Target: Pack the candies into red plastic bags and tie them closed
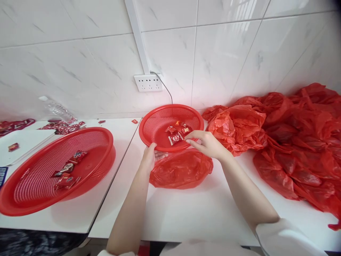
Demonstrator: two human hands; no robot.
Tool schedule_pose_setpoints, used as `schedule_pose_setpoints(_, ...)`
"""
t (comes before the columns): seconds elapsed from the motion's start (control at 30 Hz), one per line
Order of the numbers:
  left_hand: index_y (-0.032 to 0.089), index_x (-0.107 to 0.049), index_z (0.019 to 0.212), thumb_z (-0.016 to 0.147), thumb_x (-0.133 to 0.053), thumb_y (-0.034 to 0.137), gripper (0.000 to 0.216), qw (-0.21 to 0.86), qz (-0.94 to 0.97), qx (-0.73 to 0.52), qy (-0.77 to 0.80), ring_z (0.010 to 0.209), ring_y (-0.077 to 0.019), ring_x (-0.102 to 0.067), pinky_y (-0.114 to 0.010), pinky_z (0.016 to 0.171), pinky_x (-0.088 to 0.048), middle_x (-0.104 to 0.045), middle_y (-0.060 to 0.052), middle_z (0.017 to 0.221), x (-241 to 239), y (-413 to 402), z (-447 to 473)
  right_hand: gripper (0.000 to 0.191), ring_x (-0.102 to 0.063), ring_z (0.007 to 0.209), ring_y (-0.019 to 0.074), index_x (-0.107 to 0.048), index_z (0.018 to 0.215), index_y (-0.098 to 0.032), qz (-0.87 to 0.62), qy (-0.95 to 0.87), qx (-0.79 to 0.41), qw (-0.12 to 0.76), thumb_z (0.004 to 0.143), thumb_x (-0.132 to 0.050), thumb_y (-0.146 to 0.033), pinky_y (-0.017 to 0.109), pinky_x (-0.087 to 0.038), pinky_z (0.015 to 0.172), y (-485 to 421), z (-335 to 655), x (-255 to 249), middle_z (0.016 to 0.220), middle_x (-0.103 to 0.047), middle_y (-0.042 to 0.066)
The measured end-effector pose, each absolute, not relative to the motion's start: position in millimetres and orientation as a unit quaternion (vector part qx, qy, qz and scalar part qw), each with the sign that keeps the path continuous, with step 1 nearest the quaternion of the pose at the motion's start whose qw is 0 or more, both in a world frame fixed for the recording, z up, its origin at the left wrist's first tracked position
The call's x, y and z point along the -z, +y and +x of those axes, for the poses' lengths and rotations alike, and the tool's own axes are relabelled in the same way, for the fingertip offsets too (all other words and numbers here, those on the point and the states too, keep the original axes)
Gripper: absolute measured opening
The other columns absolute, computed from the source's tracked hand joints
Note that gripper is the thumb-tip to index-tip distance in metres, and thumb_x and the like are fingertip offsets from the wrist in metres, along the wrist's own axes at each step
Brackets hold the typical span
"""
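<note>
A red plastic basket (pixel 149 131) with perforated sides stands near the wall, holding several small wrapped snack packets (pixel 176 138). My left hand (pixel 151 158) grips its front left rim, thumb on top and fingers beneath. Over the front right rim, my right hand (pixel 204 142) has thumb and forefinger close together in a pinch beside the packets. Whether a packet edge is between those fingertips is too small to tell. Directly in front of the basket lies a red plastic bag (pixel 181 170), its mouth spread wide, below both hands.
A larger red basket (pixel 103 138) with several packets stands to the left. Behind it are a clear bottle (pixel 58 109), a white tray (pixel 29 138) and scattered packets. Red plastic bags (pixel 298 142) are heaped at the right. A socket strip (pixel 148 83) is on the tiled wall.
</note>
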State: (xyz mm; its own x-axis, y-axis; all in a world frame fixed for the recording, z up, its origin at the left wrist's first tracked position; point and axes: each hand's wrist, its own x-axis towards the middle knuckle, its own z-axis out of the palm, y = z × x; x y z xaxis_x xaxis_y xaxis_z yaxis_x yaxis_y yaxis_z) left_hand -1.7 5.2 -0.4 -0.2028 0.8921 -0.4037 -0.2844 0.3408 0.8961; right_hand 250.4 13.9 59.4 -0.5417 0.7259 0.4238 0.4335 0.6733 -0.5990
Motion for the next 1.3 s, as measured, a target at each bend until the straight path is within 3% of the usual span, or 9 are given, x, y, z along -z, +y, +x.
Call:
schedule_pose_setpoints(0.17, 0.012, -0.062, 0.095, 0.075, -0.056, 0.023, 0.023, 0.665, 0.268, -0.472, 0.513, 0.079, -0.0223, -0.072, -0.03, 0.068, -0.06, -0.074, -0.012, 0.088, 11, -1, -3, 0.025, -0.065, 0.093, 0.0178, -0.066, 0.102, -0.019, -0.367, -0.842, -0.221, 0.328, 0.095, -0.046, -0.031, 0.029, -0.05, 0.083, 20, 255, -58, 0.103, -0.07, 0.006)
schedule_pose_setpoints(0.47, 0.016, -0.058, 0.103, 0.071, -0.061, 0.021, 0.033, 0.579, 0.313, -0.569, 0.492, 0.094, -0.027, -0.069, -0.04, 0.076, -0.059, -0.072, -0.007, 0.1, 26, -20, 25, 0.033, -0.058, 0.116, 0.0195, -0.059, 0.122, -0.017, -0.366, -0.858, -0.186, 0.308, 0.095, -0.047, -0.033, 0.034, -0.043, 0.102, 27, 251, -43, 0.123, -0.064, 0.01)
schedule_pose_setpoints(0.57, 0.02, -0.058, 0.106, 0.075, -0.061, 0.026, 0.032, 0.588, 0.325, -0.553, 0.492, 0.098, -0.0277, -0.068, -0.04, 0.077, -0.058, -0.072, -0.006, 0.104, 24, -26, 29, 0.05, -0.046, 0.131, 0.0232, -0.05, 0.134, -0.016, -0.356, -0.882, -0.157, 0.265, 0.092, -0.051, -0.043, 0.041, -0.036, 0.109, 26, 241, -32, 0.138, -0.053, 0.013)
schedule_pose_setpoints(0.67, 0.022, -0.061, 0.103, 0.077, -0.06, 0.031, 0.028, 0.589, 0.319, -0.543, 0.507, 0.096, -0.0287, -0.069, -0.041, 0.075, -0.059, -0.072, -0.005, 0.098, 26, -31, 31, 0.083, -0.026, 0.143, 0.029, -0.033, 0.147, -0.014, -0.339, -0.909, -0.124, 0.21, 0.082, -0.057, -0.06, 0.053, -0.018, 0.116, 24, 230, -20, 0.152, -0.034, 0.017)
schedule_pose_setpoints(0.77, 0.022, -0.061, 0.107, 0.074, -0.061, 0.029, 0.033, 0.589, 0.303, -0.563, 0.495, 0.095, -0.0287, -0.069, -0.041, 0.075, -0.058, -0.073, -0.004, 0.096, 27, -30, 32, 0.095, -0.023, 0.143, 0.0321, -0.028, 0.149, -0.01, -0.338, -0.917, -0.115, 0.176, 0.077, -0.061, -0.064, 0.057, -0.007, 0.116, 22, 224, -12, 0.152, -0.029, 0.021)
schedule_pose_setpoints(0.87, 0.021, -0.058, 0.111, 0.071, -0.059, 0.024, 0.041, 0.575, 0.296, -0.598, 0.473, 0.099, -0.0277, -0.067, -0.039, 0.077, -0.058, -0.072, -0.003, 0.1, 23, -26, 32, 0.081, -0.038, 0.136, 0.0314, -0.039, 0.144, -0.012, -0.322, -0.921, -0.129, 0.175, 0.076, -0.072, -0.043, 0.054, -0.014, 0.115, 23, 225, -13, 0.145, -0.044, 0.019)
schedule_pose_setpoints(0.97, 0.018, -0.058, 0.107, 0.07, -0.059, 0.023, 0.038, 0.565, 0.297, -0.608, 0.473, 0.1, -0.0276, -0.067, -0.038, 0.078, -0.058, -0.072, -0.005, 0.101, 21, -22, 29, 0.057, -0.055, 0.119, 0.025, -0.054, 0.132, -0.018, -0.286, -0.919, -0.181, 0.202, 0.078, -0.07, -0.02, 0.042, -0.037, 0.105, 23, 229, -21, 0.126, -0.062, 0.012)
schedule_pose_setpoints(1.1, 0.016, -0.058, 0.104, 0.071, -0.06, 0.023, 0.034, 0.564, 0.298, -0.609, 0.472, 0.099, -0.0277, -0.067, -0.038, 0.08, -0.058, -0.071, -0.006, 0.1, 26, -20, 23, 0.034, -0.064, 0.102, 0.0189, -0.061, 0.124, -0.02, -0.256, -0.896, -0.254, 0.257, 0.09, -0.056, -0.023, 0.032, -0.047, 0.091, 19, 231, -34, 0.114, -0.068, 0.008)
schedule_pose_setpoints(1.3, 0.017, -0.057, 0.109, 0.072, -0.06, 0.025, 0.038, 0.568, 0.294, -0.612, 0.464, 0.094, -0.0263, -0.069, -0.039, 0.08, -0.057, -0.071, -0.006, 0.1, 29, -21, 20, 0.037, -0.066, 0.096, 0.0186, -0.058, 0.13, -0.021, -0.254, -0.89, -0.285, 0.248, 0.094, -0.051, -0.026, 0.03, -0.048, 0.089, 12, 233, -40, 0.11, -0.07, 0.007)
